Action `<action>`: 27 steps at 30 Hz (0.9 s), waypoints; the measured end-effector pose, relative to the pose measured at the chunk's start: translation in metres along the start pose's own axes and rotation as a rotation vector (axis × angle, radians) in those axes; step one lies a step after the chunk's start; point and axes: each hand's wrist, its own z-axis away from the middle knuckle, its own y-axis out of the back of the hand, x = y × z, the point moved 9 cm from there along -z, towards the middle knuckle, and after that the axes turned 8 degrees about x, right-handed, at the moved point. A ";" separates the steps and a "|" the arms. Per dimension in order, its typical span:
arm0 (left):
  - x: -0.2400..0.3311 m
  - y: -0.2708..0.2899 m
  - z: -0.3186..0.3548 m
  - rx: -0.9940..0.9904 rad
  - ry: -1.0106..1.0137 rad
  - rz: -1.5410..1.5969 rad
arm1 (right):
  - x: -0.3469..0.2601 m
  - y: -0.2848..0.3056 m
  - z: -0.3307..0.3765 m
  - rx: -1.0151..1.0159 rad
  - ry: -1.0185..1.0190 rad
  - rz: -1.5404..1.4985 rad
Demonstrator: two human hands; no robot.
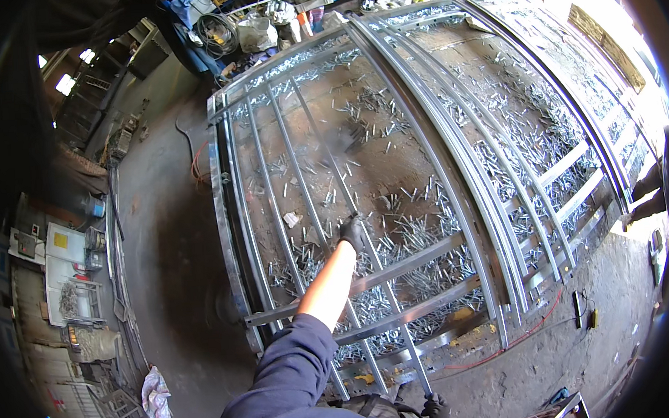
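- At the bottom edge, right of centre, the gloved right hand [436,412] is seen closed around the near end of a long, thin metal bar [414,356]; the fingers are partly cut off by the frame.
- The bar is laid up the middle of the frame, over two crossbars [420,260], with its far end toward the upper centre.
- Near the centre, the gloved left hand [353,232] appears wrapped around the same bar; its exact finger placement cannot be told.
- The bar is judged stiff and fairly light for its length, hardly fragile, but smooth and liable to slip or swing at the far end.
- It is best held at two well-spaced places, clear of the crossings, where fingers could be pinched.
- Beyond, loose metal pieces [378,104] are scattered beneath the bars.
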 end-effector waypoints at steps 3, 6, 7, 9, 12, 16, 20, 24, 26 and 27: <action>-0.001 0.001 -0.004 0.011 -0.006 0.000 | -0.004 0.008 -0.009 0.047 -0.173 -0.026; 0.000 0.001 -0.005 -0.003 -0.069 0.061 | -0.019 0.012 -0.010 0.081 -0.437 -0.170; -0.004 0.003 -0.006 0.017 -0.054 0.061 | -0.030 0.014 -0.011 0.083 -0.462 -0.171; -0.005 0.001 -0.006 0.001 -0.067 0.119 | -0.051 0.018 -0.010 0.082 -0.502 -0.173; -0.004 -0.003 -0.006 0.008 -0.109 0.098 | -0.078 0.021 -0.011 0.087 -0.549 -0.193; -0.006 -0.001 -0.010 0.142 -0.045 0.092 | -0.103 0.023 -0.011 0.089 -0.547 -0.275; 0.002 -0.006 -0.014 0.090 -0.033 -0.009 | -0.109 0.031 -0.011 0.137 -0.523 -0.317; -0.013 -0.001 0.014 0.076 -0.046 0.016 | -0.131 0.019 -0.049 0.113 -0.207 -0.063; -0.030 0.005 0.044 0.025 -0.073 -0.106 | -0.128 -0.006 -0.073 0.036 -0.273 -0.187; -0.041 0.015 0.059 0.108 -0.091 -0.178 | -0.126 -0.018 -0.084 0.027 -0.355 -0.314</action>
